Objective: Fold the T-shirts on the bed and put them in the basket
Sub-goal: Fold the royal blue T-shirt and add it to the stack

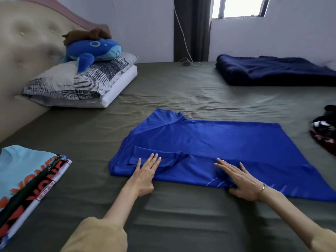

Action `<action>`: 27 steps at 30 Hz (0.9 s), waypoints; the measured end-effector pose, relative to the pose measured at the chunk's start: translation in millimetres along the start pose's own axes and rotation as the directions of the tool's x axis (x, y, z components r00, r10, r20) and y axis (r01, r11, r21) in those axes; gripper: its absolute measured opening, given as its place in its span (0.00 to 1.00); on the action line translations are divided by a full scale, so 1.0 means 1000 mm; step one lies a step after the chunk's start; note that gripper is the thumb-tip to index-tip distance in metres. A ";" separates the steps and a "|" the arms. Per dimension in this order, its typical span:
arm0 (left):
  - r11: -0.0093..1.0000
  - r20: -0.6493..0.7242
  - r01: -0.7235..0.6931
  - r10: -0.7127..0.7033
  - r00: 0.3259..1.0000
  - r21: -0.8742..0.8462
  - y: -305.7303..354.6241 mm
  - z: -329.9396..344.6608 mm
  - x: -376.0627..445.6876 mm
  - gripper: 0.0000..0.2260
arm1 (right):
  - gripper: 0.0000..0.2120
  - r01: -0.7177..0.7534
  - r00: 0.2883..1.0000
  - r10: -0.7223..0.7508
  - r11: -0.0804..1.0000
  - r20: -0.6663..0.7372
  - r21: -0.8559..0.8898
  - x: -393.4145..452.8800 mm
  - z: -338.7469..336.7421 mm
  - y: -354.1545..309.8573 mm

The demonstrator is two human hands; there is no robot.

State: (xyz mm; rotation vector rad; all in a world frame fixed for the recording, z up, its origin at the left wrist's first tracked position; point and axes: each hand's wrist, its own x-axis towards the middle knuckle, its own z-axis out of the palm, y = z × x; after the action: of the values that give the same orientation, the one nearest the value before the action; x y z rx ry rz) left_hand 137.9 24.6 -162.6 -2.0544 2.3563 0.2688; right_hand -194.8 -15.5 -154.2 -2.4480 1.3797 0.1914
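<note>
Flat hands [145,174] on half-folded blue T-shirt [218,142]

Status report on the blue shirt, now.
Left hand and right hand flat, fingers straight, pressing blue T-shirt. Shirt partly folded, near edge turned in. Folded stack to the left. No basket in view.

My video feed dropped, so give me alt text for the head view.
Both hands, left hand and right hand, press flat on a partly folded royal-blue T-shirt on the olive-green bed sheet; a stack of folded printed T-shirts lies at left.
</note>
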 end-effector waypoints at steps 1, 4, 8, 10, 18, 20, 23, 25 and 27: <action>1.000 -0.003 0.015 -0.015 1.000 0.022 0.001 0.001 0.000 0.40 | 0.41 -0.046 0.999 0.046 0.998 -0.009 -0.033 -0.007 0.001 0.008; 0.996 -0.012 0.043 -0.042 0.999 0.083 0.009 0.004 0.007 0.41 | 0.40 -0.242 0.969 0.240 0.970 -0.057 -0.026 -0.028 0.006 0.036; 0.991 0.060 0.077 -0.084 0.995 0.109 0.022 0.006 0.013 0.42 | 0.39 -0.438 0.895 0.432 0.898 -0.110 -0.037 -0.053 0.019 0.062; 0.989 0.087 0.099 -0.109 0.990 0.108 0.026 0.005 0.016 0.42 | 0.38 -0.500 0.861 0.495 0.866 -0.119 -0.021 -0.060 0.023 0.068; 0.985 0.090 0.083 -0.097 0.991 0.151 0.030 0.008 0.010 0.37 | 0.35 -0.611 0.786 0.610 0.791 -0.103 0.026 -0.068 0.029 0.073; 0.981 0.104 0.083 -0.103 0.989 0.177 0.031 0.010 0.010 0.37 | 0.36 -0.614 0.785 0.613 0.789 -0.089 0.012 -0.067 0.029 0.073; 0.971 0.148 0.082 -0.117 0.982 0.226 0.031 0.006 0.009 0.38 | 0.43 -0.600 0.799 0.599 0.800 -0.054 0.000 -0.070 0.025 0.076; 0.966 0.179 0.077 -0.123 0.976 0.247 0.032 0.002 0.006 0.39 | 0.46 -0.585 0.811 0.584 0.811 -0.038 -0.005 -0.075 0.023 0.078; 0.965 0.214 0.072 -0.127 0.969 0.252 0.035 -0.002 0.001 0.38 | 0.46 -0.577 0.816 0.577 0.817 -0.027 -0.005 -0.080 0.023 0.078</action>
State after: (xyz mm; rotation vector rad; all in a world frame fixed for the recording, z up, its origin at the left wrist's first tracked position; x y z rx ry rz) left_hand 103.4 27.8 -155.8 -1.9087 2.0335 0.1925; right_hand -302.2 19.2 -171.0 -1.9630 2.1062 0.3083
